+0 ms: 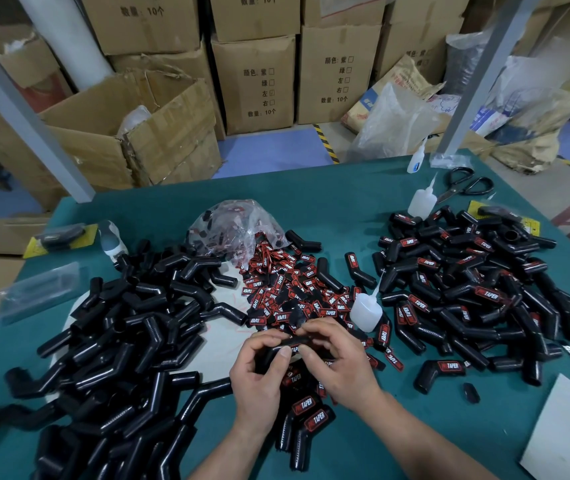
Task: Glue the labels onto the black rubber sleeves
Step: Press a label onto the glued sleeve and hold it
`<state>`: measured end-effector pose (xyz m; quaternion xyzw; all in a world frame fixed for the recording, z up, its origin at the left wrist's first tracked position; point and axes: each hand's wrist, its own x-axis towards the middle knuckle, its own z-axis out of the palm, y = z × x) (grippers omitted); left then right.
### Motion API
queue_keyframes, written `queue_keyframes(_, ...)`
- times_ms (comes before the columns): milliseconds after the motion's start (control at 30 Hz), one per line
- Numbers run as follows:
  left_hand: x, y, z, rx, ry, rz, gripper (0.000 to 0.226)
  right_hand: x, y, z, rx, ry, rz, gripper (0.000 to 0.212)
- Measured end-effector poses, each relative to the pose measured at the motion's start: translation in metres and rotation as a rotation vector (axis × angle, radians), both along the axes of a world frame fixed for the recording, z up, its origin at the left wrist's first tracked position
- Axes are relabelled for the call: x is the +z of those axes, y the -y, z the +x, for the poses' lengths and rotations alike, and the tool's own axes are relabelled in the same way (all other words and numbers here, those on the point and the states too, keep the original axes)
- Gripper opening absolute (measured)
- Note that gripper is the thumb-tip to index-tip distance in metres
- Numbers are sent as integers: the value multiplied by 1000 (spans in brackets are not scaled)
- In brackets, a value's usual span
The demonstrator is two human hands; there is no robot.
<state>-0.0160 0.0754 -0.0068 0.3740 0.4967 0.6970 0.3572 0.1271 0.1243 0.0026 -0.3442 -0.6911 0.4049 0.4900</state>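
Left hand and right hand both grip 1 black sleeve; glue bottle upright nearby

Stacked brown cardboard boxes along the back, blue floor with striped hazard tape, grey metal posts, green surface

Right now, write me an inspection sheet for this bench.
Surface: green table, mostly covered.
Job's things: unlabelled sleeves piled left; labelled sleeves piled right; loose labels between; glue bottle upright beside them.
Clutter: scissors, spare glue bottle, plastic bag of labels.
Hands: left hand and right hand both grip the held sleeve.
Cables: nothing seen.
Surroundings: cardboard boxes and sacks behind the table.
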Motion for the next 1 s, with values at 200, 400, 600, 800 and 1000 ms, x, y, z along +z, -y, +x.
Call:
queue_keyframes(200,-2,0,0,-68,19,-53,20,-3,-2,1,-59,-2,19,24)
queue_keyframes(400,-2,-2,-1,-190,97,-147,21,4,-1,0,-3,-66,-98,21)
queue_keyframes(600,-4,-2,-1,-174,108,-186,14,3,-1,1,35,-112,-77,31)
queue_keyframes(800,-3,-3,-3,-176,109,-209,20,0,0,-2,21,-108,-62,30)
queue_keyframes(1000,-4,-4,-4,-143,90,-214,27,-1,0,-1,52,-65,-17,28)
